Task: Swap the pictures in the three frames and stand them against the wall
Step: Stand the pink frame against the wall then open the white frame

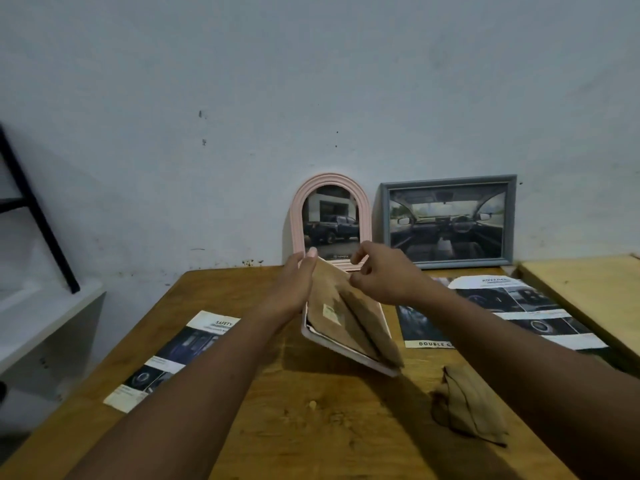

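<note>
A third frame [341, 336], white-rimmed with a brown cardboard back and a fold-out stand, hangs tilted over the wooden table [311, 427], back side toward me. My left hand [294, 289] grips its upper left edge. My right hand [384, 275] pinches the top of the backing or stand. Against the wall leans a pink arched frame [330, 220] showing a dark pickup truck. Right of it a grey rectangular frame [448, 221] shows a car interior.
A car brochure page [173, 358] lies at the table's left, and more pages [512, 310] lie at the right. A loose brown cardboard piece [471, 410] sits near the front right. A white shelf [34, 323] stands left; a pale wooden board [588, 292] is at right.
</note>
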A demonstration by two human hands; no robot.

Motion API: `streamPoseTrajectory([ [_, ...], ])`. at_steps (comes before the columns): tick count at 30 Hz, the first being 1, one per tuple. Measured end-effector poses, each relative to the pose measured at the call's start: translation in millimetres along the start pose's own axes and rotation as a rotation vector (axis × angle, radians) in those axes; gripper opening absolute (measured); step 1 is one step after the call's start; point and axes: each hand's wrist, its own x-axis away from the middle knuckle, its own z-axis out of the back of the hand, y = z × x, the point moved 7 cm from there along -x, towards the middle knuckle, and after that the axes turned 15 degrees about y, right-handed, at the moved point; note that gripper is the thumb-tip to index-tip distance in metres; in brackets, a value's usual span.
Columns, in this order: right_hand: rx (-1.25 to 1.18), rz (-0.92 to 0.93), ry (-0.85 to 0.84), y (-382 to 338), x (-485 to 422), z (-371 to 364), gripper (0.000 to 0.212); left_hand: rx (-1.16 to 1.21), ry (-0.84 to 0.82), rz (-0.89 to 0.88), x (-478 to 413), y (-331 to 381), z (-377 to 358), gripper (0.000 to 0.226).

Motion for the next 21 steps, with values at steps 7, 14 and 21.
streamPoseTrajectory([
  [7, 0.159, -0.108, -0.04, 58.0, 20.0, -49.3, 0.043, -0.128, -0.064, 0.126, 22.5, -63.0, -3.1, 0.063],
  [14, 0.313, -0.04, 0.022, 75.2, 20.6, -71.9, 0.055, -0.364, -0.011, -0.155, 15.2, -62.3, -19.0, 0.072],
  [21, 0.368, -0.071, -0.004, 80.5, -2.9, -84.8, 0.059, -0.324, -0.022, -0.167, 10.4, -74.4, -36.6, 0.078],
])
